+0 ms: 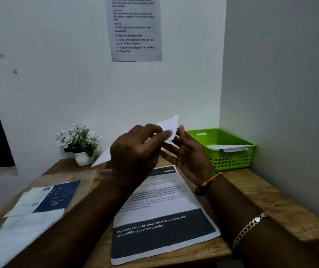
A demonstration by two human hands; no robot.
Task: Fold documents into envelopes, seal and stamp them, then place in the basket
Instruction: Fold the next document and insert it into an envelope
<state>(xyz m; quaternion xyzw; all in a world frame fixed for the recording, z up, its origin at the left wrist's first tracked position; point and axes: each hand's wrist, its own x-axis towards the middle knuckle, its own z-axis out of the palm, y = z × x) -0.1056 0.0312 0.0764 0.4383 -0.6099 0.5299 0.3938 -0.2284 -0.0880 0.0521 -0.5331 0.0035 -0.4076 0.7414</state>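
Observation:
Both hands are raised above the wooden desk (251, 192) with a white envelope (171, 122) between them. My left hand (137, 149) covers the envelope's middle, fingers curled over it. My right hand (188, 153) supports it from the right, palm toward me. The envelope's left corner (102, 157) sticks out below my left hand. A printed document (160, 219) with dark bands lies flat on the desk under my arms. The green basket (232, 161) stands at the back right corner with a white envelope (230, 147) in it.
A small white pot of white flowers (79, 144) stands at the back left. A dark blue leaflet (58, 196) and white sheets (19, 233) lie on the left of the desk. An instruction sheet (135, 29) hangs on the wall. Walls close the back and right.

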